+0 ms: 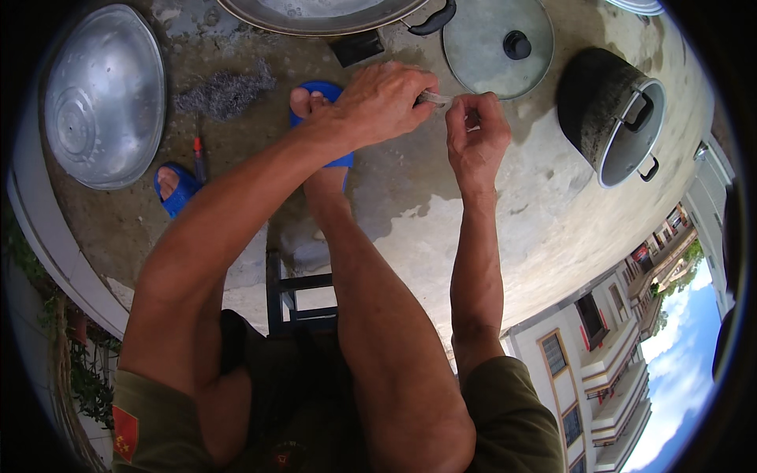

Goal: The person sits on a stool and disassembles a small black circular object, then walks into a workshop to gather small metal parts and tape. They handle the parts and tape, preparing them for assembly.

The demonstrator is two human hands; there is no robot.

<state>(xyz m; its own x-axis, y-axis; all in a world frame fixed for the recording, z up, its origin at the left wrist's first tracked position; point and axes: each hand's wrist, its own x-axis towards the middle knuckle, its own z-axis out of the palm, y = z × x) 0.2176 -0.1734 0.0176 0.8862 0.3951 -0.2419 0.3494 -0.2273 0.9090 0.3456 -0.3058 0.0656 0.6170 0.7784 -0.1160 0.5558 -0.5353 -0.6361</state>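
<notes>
My left hand (pixel 384 101) and my right hand (pixel 475 134) are raised together in front of me over the wet concrete floor. Between their fingertips they pinch a small pale, thin thing (pixel 436 98), too small to identify. My left hand's fingers are curled around one end, and my right hand's thumb and fingers close on the other end. Below the hands my foot rests in a blue sandal (pixel 319 118), and the other blue sandal (pixel 177 189) sits to the left.
A round metal basin (pixel 102 94) lies upside down at the left. A large metal pan (pixel 323 16) and a glass lid with a black knob (pixel 498 47) are at the top. A sooty pot (pixel 615 118) lies on its side at right. A grey scouring pad (pixel 225 93) lies on the floor.
</notes>
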